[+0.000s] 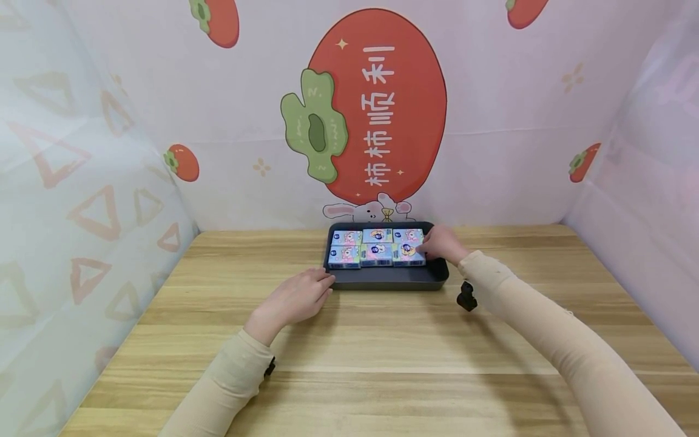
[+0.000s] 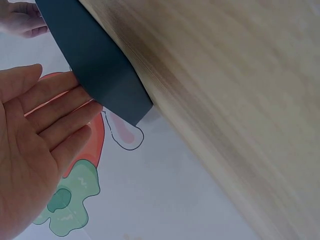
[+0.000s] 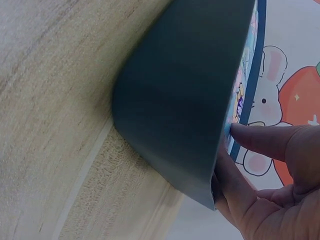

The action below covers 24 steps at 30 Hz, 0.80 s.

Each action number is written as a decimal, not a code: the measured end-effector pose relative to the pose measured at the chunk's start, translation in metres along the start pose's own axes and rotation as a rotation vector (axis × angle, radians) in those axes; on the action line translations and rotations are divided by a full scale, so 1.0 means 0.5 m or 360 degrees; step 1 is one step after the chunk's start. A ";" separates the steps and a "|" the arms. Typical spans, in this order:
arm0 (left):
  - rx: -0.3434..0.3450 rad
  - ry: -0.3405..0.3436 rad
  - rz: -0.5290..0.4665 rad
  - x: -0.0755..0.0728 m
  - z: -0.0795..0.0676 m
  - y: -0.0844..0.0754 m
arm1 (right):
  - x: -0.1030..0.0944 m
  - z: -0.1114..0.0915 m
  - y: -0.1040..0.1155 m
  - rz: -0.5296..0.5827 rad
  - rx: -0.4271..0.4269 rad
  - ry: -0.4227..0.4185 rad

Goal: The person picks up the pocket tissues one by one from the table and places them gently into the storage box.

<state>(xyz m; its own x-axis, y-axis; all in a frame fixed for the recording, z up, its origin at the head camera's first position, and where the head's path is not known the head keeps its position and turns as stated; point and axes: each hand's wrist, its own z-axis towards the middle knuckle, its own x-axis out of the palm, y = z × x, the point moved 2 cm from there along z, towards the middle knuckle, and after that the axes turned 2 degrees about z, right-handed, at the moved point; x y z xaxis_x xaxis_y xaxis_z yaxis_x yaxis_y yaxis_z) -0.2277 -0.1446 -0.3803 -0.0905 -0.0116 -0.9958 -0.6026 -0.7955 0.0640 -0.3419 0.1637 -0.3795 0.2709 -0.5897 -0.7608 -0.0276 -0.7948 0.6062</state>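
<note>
A dark grey tray (image 1: 382, 277) sits at the back of the table, with several small blue-and-pink tissue packs (image 1: 377, 251) in two rows inside. My right hand (image 1: 445, 244) reaches over the tray's right side and pinches the front right tissue pack (image 1: 409, 252). In the right wrist view, its thumb (image 3: 250, 136) lies on the pack's top, while the other fingers dip behind the tray wall, partly hidden. My left hand (image 1: 299, 296) is at the tray's front left corner; its extended fingers (image 2: 70, 107) touch the outer wall.
Wooden tabletop (image 1: 371, 358) stretches in front of the tray. Right behind it rises a white backdrop (image 1: 246, 194) printed with persimmons and a rabbit. Fabric walls (image 1: 98, 182) stand along both sides. A black wrist camera (image 1: 466, 296) hangs under the right sleeve.
</note>
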 end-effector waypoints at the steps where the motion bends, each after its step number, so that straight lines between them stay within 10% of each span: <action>1: 0.0002 0.0002 0.0001 0.000 0.000 0.000 | 0.000 0.000 0.000 -0.0010 -0.0005 0.0003; 24: -0.0014 0.0009 -0.0021 -0.003 -0.002 -0.003 | 0.005 0.012 0.004 -0.0079 0.0092 -0.0007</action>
<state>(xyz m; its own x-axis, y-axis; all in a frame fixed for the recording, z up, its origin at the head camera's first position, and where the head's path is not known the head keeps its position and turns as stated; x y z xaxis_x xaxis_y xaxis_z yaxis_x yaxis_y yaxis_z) -0.2258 -0.1440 -0.3788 -0.0781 -0.0044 -0.9969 -0.5966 -0.8010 0.0503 -0.3470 0.1598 -0.3815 0.2691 -0.5496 -0.7909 -0.0696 -0.8301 0.5532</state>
